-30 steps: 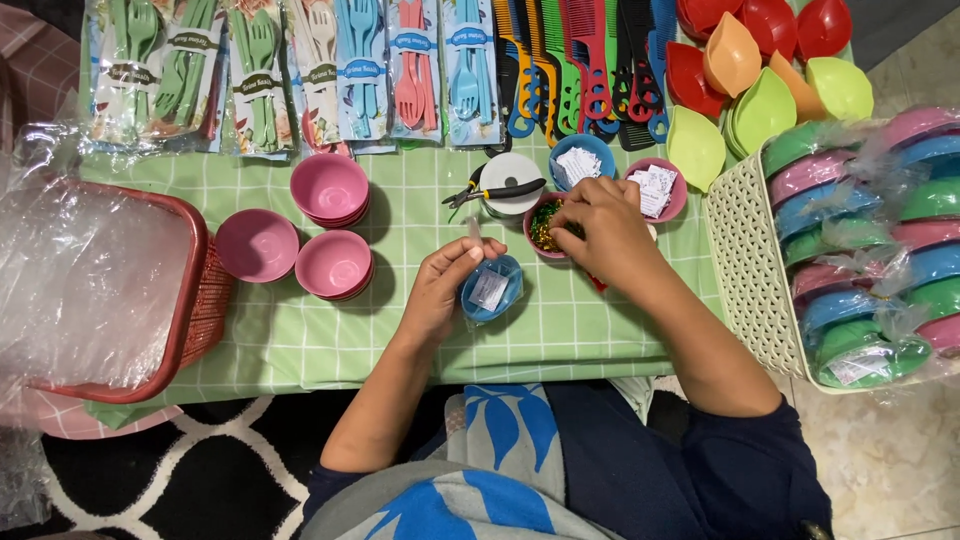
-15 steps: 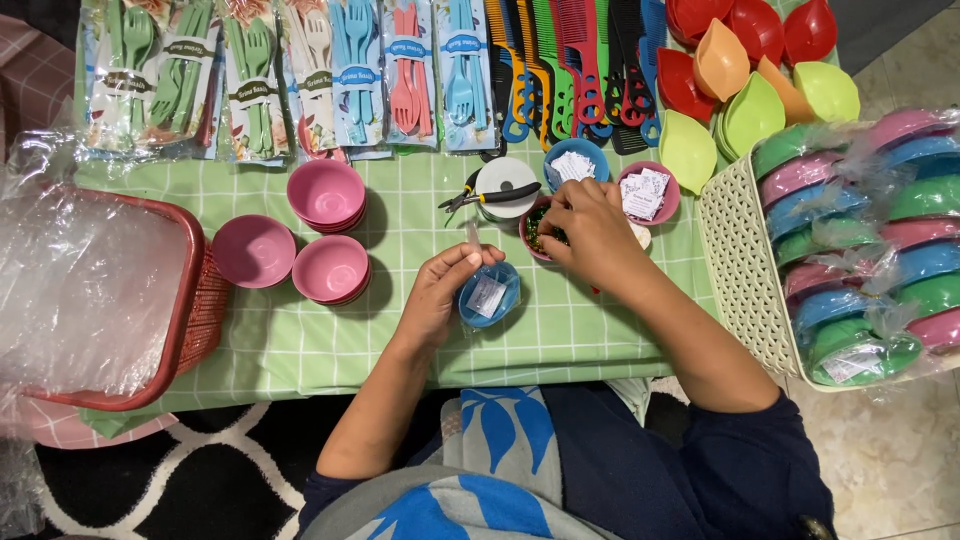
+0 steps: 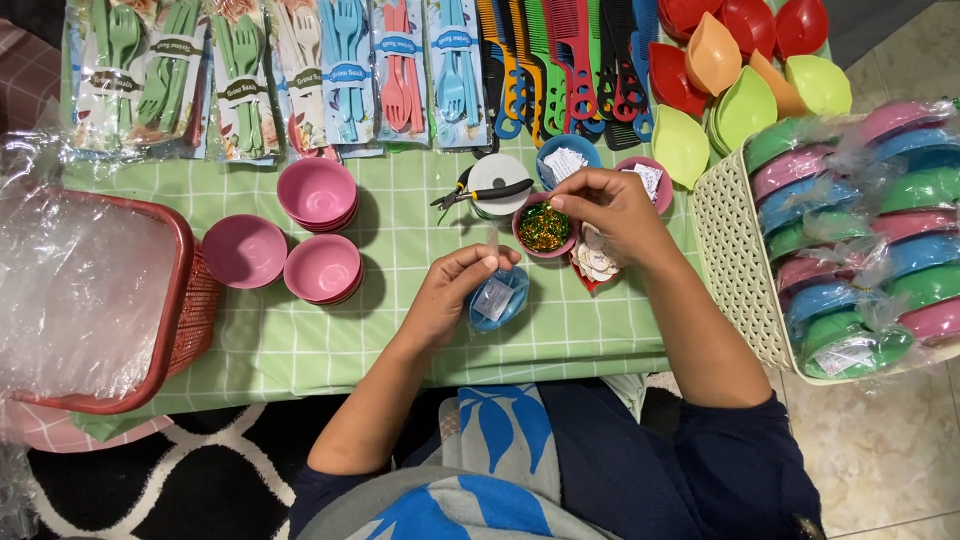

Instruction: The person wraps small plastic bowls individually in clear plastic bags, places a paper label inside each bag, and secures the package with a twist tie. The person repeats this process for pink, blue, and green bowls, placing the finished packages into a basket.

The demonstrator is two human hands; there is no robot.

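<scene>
My left hand (image 3: pixel 450 292) pinches a small clear plastic bag (image 3: pixel 492 243) and holds it upright just above a blue bowl (image 3: pixel 508 305) that has more clear packets in it. My right hand (image 3: pixel 612 212) hovers over a pink bowl of green and gold beads (image 3: pixel 541 230). Its thumb and fingertips are pinched together at the bowl's upper right rim, seemingly on a few beads. Both bowls sit on a green checked cloth (image 3: pixel 420 330) in front of me.
Pliers lie on a white roll (image 3: pixel 497 180). Pink bowls (image 3: pixel 320 270) stand to the left, next to a red basket (image 3: pixel 185 320) lined with plastic. A white lattice basket (image 3: pixel 735 262) of wrapped bowls is on the right. Packed cutlery (image 3: pixel 250 80), combs (image 3: pixel 560 60) and leaf-shaped dishes (image 3: pixel 745 100) line the back.
My left hand has lifted the clear bag up from the blue bowl. My right hand has drawn its fingertips up to the bead bowl's rim.
</scene>
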